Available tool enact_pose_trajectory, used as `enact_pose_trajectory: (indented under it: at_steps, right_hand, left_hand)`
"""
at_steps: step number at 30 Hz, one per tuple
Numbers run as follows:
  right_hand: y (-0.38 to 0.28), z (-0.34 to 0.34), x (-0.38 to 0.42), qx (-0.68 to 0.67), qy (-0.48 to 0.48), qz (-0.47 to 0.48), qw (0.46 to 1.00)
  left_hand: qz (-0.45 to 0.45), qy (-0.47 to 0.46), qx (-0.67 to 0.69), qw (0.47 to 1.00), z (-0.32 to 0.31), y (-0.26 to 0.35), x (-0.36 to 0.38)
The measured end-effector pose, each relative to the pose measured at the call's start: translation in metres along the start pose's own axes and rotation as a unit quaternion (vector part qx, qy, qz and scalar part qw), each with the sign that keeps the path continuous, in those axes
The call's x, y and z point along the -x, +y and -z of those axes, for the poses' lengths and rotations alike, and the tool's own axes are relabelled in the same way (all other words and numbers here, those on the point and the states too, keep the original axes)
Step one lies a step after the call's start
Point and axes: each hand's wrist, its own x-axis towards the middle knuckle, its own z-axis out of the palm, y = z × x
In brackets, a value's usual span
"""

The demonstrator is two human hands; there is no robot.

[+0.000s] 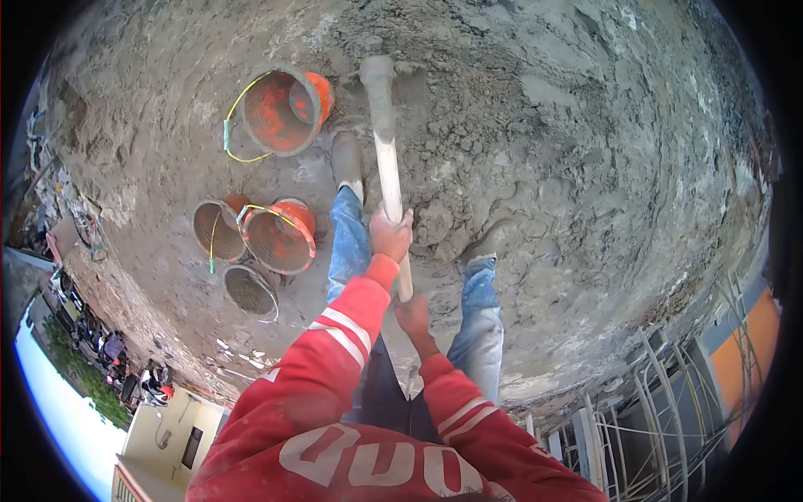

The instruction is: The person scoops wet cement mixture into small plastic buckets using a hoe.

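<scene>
My left hand is wrapped around the middle of the pale wooden handle of a hoe. Lower down, close to my body, my right hand grips the end of the same handle; its fingers are partly hidden. The handle points away from me, and its far part and head are caked in grey mortar. The head rests in the wet mortar, so its blade is mostly hidden. My mortar-covered left boot stands just left of the handle, while my right foot is sunk out of sight in the mix.
To my left lie an orange bucket with a yellow handle, another orange bucket, a dirty bucket and a small grey bucket. Metal bars stand at lower right. Rubble and clutter line the left edge.
</scene>
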Motion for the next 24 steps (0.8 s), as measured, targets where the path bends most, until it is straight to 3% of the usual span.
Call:
enact_pose_trajectory:
  at_steps: [1, 2, 3, 4, 5, 7, 8, 9, 10, 11, 12, 14, 15, 16, 17, 19, 20, 21, 23, 24]
  right_hand:
    - [-0.035, 0.003, -0.033, 0.025, -0.021, 0.035, 0.999]
    - [-0.055, -0.009, -0.070, -0.025, 0.027, 0.129, 0.991]
    - [-0.089, -0.011, -0.104, -0.091, -0.017, 0.132, 0.987]
    - [-0.111, -0.013, -0.137, -0.009, 0.000, 0.223, 0.975]
    - [-0.141, -0.013, -0.164, -0.012, -0.012, 0.219, 0.976]
    - [-0.163, -0.017, -0.181, -0.016, -0.027, 0.209, 0.977]
    - [-0.167, -0.019, -0.184, 0.014, -0.031, 0.138, 0.990]
    - [-0.167, -0.017, -0.185, 0.044, -0.034, 0.068, 0.996]
    - [-0.147, -0.017, -0.177, 0.080, -0.006, 0.069, 0.994]
    - [-0.117, -0.015, -0.163, 0.117, 0.025, 0.071, 0.990]
    - [-0.096, -0.004, -0.148, 0.107, -0.008, 0.054, 0.993]
    - [-0.042, -0.001, -0.099, 0.113, -0.026, 0.070, 0.991]
    - [-0.006, -0.006, -0.077, 0.125, -0.030, 0.059, 0.990]
    - [0.006, -0.007, -0.045, 0.110, -0.004, -0.017, 0.994]
    - [0.026, -0.008, -0.017, 0.110, -0.016, -0.036, 0.993]
    - [0.063, -0.009, 0.036, 0.041, -0.036, -0.123, 0.991]
    - [0.071, -0.004, 0.062, 0.049, -0.028, -0.153, 0.987]
    - [0.075, 0.005, 0.081, 0.012, -0.042, -0.183, 0.982]
    - [0.100, 0.009, 0.113, 0.061, -0.059, -0.196, 0.977]
    - [0.103, 0.008, 0.120, 0.050, -0.058, -0.199, 0.977]
  left_hand:
    - [-0.101, 0.045, -0.073, 0.991, 0.002, 0.018, -0.039]
    - [-0.141, 0.102, -0.122, 0.977, 0.003, 0.040, -0.080]
    - [-0.176, 0.115, -0.117, 0.971, 0.007, 0.075, -0.116]
    - [-0.216, 0.111, -0.085, 0.966, 0.011, 0.111, -0.145]
    - [-0.169, 0.061, -0.015, 0.984, 0.015, 0.163, -0.145]
    - [-0.226, 0.098, -0.042, 0.968, 0.010, 0.150, -0.219]
    - [-0.225, 0.098, -0.045, 0.968, 0.007, 0.131, -0.224]
    - [-0.166, 0.096, -0.094, 0.977, 0.001, 0.109, -0.229]
    - [-0.106, 0.093, -0.142, 0.980, -0.005, 0.087, -0.233]
    - [-0.087, 0.105, -0.102, 0.986, -0.012, 0.063, -0.224]
    - [-0.067, 0.116, -0.063, 0.989, -0.013, 0.033, -0.206]
    - [0.010, 0.134, -0.093, 0.987, -0.013, -0.027, -0.159]
    - [0.041, 0.075, -0.045, 0.995, -0.011, -0.036, -0.123]
    - [0.060, 0.075, -0.065, 0.993, -0.015, -0.059, -0.095]
    - [0.124, 0.013, -0.131, 0.983, -0.009, -0.129, -0.091]
    - [0.145, -0.007, -0.130, 0.981, -0.015, -0.161, -0.022]
    - [0.176, -0.017, -0.237, 0.955, -0.011, -0.215, -0.006]
    - [0.154, -0.012, -0.149, 0.977, -0.016, -0.210, 0.030]
    - [0.171, -0.001, -0.211, 0.963, -0.005, -0.263, 0.065]
    - [0.167, -0.005, -0.220, 0.961, -0.007, -0.239, 0.077]
